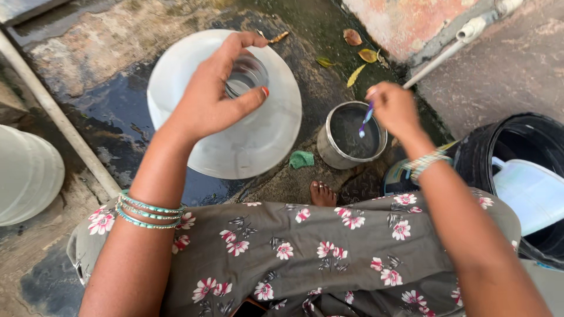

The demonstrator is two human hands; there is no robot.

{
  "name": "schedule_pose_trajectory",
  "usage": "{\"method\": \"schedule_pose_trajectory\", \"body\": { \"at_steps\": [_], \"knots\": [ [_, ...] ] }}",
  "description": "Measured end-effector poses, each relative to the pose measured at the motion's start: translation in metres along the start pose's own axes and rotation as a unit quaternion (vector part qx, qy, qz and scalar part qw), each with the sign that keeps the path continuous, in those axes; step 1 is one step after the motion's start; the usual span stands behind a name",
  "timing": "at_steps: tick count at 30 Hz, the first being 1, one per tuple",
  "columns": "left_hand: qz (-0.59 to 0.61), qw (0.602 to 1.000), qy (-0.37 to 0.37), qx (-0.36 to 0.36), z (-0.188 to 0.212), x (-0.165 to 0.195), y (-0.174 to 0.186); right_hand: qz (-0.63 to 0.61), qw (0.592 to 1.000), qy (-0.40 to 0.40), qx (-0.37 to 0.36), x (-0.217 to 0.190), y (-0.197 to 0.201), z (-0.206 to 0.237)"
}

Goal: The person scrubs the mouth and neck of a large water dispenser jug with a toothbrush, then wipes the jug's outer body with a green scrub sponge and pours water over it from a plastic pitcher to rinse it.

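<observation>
My left hand [214, 100] grips the neck of a large translucent water jug [258, 141] that stands on the wet ground in front of me. My right hand [395, 108] holds a thin blue-handled brush [365, 118] whose tip points down into a round metal pot [329, 147] holding dark water. A small green scrub pad [301, 159] lies on the ground between the jug and the pot. My bare foot [322, 194] shows just below the pad, past my flowered dress.
Another translucent jug [26, 176] stands at the left edge beside a white pipe [59, 117]. A black tub [517, 135] with a pale blue jug [529, 194] inside sits at right. Dry leaves [361, 56] lie by a white pipe [452, 47] on the wall.
</observation>
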State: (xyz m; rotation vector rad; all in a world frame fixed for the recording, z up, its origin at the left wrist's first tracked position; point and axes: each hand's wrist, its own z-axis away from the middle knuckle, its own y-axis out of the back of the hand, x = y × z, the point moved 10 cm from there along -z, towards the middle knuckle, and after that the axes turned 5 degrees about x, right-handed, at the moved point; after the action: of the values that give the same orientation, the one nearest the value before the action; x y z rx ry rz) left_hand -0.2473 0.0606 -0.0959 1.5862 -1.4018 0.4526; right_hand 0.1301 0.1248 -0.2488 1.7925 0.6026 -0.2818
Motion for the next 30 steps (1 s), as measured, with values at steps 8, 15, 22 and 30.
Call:
{"method": "schedule_pose_trajectory", "body": {
  "at_steps": [8, 15, 22, 30],
  "knots": [
    [-0.123, 0.99, 0.0, 0.065, -0.015, -0.029, 0.023, 0.124, 0.973, -0.061, 0.187, 0.032, -0.098, 0.047],
    [-0.16, 0.983, -0.025, 0.085, -0.03, -0.04, 0.02, 0.036, 0.989, 0.062, 0.13, -0.007, -0.148, 0.035],
    [-0.146, 0.984, -0.05, 0.089, -0.026, -0.037, 0.009, 0.221, 0.928, 0.088, -0.285, -0.031, -0.3, 0.105],
    [-0.127, 0.985, -0.065, 0.1, -0.026, -0.035, 0.003, 0.196, 0.932, 0.038, -0.301, -0.004, -0.294, 0.108]
  ]
}}
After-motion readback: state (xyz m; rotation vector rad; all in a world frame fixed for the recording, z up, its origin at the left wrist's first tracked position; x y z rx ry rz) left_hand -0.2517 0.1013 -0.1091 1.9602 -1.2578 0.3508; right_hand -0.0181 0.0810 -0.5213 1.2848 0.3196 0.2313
